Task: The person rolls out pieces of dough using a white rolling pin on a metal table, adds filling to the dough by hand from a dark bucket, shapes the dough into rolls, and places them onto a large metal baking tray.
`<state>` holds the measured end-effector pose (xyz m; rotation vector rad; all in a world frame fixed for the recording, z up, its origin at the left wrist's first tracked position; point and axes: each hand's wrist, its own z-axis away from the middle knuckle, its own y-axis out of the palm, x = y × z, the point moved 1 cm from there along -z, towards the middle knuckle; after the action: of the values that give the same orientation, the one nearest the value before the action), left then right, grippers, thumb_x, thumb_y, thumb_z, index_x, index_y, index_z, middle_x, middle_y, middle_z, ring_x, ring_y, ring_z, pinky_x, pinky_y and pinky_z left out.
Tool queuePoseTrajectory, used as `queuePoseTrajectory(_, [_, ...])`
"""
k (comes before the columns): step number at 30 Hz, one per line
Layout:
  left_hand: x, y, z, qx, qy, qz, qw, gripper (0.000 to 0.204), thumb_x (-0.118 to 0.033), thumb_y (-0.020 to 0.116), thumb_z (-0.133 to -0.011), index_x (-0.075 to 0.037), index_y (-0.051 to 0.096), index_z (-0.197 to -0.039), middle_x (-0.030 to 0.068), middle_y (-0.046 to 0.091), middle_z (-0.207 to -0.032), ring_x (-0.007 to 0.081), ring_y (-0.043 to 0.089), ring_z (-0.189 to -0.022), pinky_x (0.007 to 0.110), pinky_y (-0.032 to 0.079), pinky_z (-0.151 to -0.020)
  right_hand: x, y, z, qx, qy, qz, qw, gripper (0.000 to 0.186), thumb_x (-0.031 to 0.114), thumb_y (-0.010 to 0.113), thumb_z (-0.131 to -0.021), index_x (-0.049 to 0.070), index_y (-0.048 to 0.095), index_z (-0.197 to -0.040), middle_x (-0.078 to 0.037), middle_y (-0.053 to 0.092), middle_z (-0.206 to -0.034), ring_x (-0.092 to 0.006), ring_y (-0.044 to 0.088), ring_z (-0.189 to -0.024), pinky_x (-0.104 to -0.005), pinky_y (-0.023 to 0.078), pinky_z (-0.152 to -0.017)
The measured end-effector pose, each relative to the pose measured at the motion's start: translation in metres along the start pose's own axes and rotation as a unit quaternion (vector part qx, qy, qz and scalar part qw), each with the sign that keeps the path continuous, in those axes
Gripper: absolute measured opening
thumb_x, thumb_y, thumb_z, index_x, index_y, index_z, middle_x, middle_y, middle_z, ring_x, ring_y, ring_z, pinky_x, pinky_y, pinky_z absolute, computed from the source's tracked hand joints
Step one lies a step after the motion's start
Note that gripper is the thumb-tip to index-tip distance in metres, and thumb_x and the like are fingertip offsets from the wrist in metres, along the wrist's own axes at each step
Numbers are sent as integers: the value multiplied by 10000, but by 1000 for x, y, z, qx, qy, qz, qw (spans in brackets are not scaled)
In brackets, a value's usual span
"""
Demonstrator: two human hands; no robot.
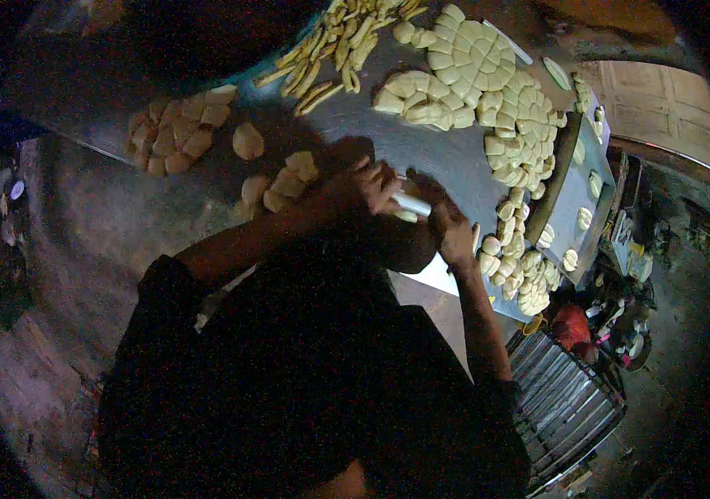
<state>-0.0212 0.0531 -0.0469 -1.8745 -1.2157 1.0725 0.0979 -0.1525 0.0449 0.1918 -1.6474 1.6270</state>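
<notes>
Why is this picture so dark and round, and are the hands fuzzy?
Head view: wide fisheye lens, so the corners go black and straight edges bend; head view: the left hand and right hand look dim and a bit smeared, perhaps from moving; head view: pale dough pieces catch light, while the dark clothing sinks into grainy black.

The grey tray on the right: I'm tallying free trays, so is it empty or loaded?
Partly loaded: several pale dough pieces lie spaced out on the grey tray, with bare surface showing between them.
</notes>
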Motion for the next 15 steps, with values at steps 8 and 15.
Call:
queuePoseTrajectory(8, [16, 13, -59, -95, -177, -118, 972, 324, -354, 628, -925, -53, 672, -1035, 150, 647, -1018, 317, 607, -1049, 508, 437, -906, -80, 32, -57, -210, 177, 274, 922, 720, 467, 277, -1065, 48, 106, -1626, -244, 67, -1681, -418, 60, -1558, -701, -20, -1169])
queuePoseTrajectory(15, [21, 64, -58, -101, -138, -93, 981, 309, -381, 573, -963, -143, 684, -1125, 82, 658, -1123, 273, 605, -1125, 513, 424, -1034, -99, 19, -109, -290, 238, 227, 899, 801, 552, 321, -1046, 46, 90, -1622, -240, 33, -1683, -473, 1, -1543, -778, 18, -1125])
